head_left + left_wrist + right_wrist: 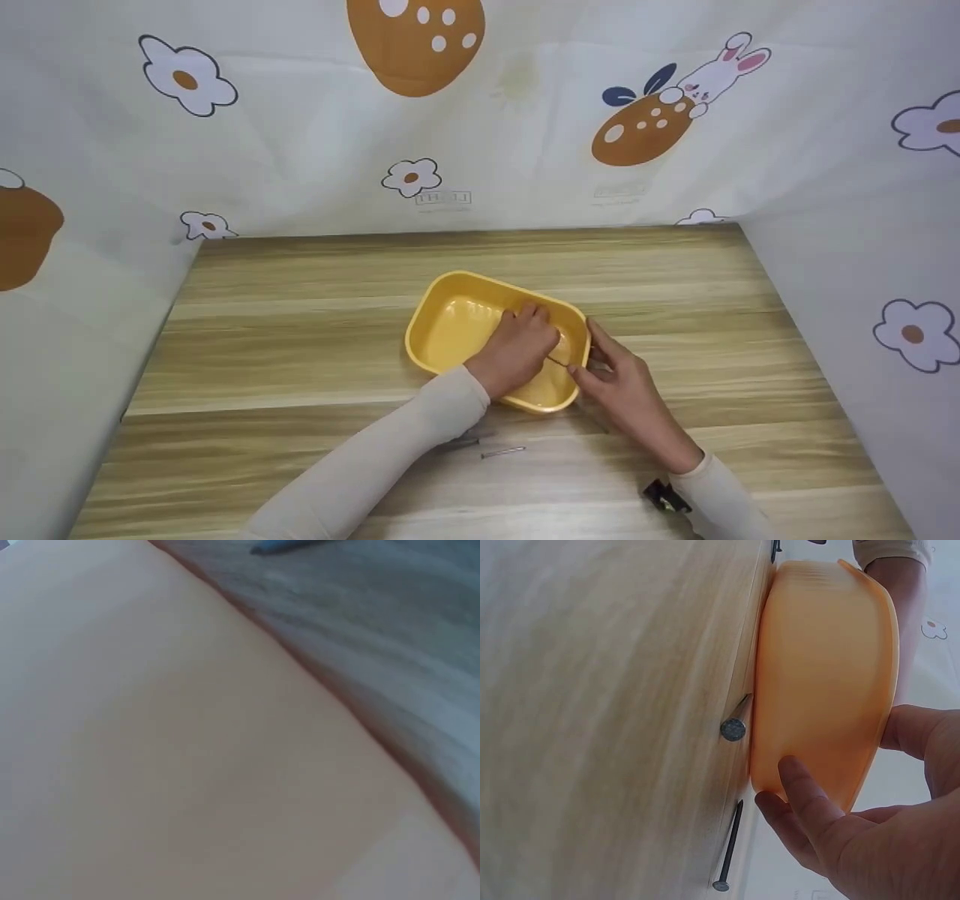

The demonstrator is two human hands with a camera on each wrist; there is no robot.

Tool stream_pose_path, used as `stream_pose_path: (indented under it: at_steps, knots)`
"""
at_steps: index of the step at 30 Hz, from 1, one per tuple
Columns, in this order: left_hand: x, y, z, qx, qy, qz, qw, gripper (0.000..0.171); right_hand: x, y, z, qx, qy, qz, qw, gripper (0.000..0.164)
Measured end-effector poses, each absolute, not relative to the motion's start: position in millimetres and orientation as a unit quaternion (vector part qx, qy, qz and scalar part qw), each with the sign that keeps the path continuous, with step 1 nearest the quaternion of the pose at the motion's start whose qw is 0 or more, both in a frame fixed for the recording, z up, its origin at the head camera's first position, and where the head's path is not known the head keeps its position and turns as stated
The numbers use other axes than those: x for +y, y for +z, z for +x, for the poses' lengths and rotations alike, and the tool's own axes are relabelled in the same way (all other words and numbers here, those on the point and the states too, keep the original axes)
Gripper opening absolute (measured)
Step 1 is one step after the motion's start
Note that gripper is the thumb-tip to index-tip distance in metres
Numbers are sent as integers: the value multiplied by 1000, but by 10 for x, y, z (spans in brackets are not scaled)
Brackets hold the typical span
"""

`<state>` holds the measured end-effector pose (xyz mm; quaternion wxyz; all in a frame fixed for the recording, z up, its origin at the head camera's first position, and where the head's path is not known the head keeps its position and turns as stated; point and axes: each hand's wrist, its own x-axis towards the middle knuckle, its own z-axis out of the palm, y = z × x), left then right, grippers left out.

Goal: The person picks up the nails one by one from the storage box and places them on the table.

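A yellow plastic tub (454, 281) stands on the wooden table. My left hand (517, 345) reaches down inside it, fingers curled and the fingertips hidden. From that hand's thumb side a thin dark nail (556, 361) sticks out towards the right thumb. With my right hand (622, 379) I grip the tub's right end, thumb at the rim. In the right wrist view its fingers (806, 791) press against the outer wall of the tub (825, 675). Mostly sleeve (187, 727) fills the left wrist view.
One nail (503, 452) lies in front of the tub, and another (461, 442) is beside the left sleeve. The right wrist view has a nail (733, 727) close to the tub and a second nail (727, 847) nearby. Patterned cloth walls (300, 150) enclose the table.
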<state>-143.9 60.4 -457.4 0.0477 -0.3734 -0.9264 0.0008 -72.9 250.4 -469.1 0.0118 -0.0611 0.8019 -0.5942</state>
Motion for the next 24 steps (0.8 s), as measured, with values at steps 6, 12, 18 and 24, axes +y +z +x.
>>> stream_pose_path:
  at_steps: [6,12,18,24]
  knots:
    - [534,-4576,-1413,-918,0,-392,54,9,2506,-4685,-721,798,-599,-63,15,80]
    - [466,-4564,-1388,-920,-14,-390,38,9,2506,-4689,-718,798,-600,-60,15,80]
    - [393,-4556,-1373,-920,-7,-388,56,10,2496,-4682,-726,800,-598,-55,14,80]
    - [327,-4518,-1339,-920,5,-382,82,10,2487,-4653,-721,801,-597,-47,24,81]
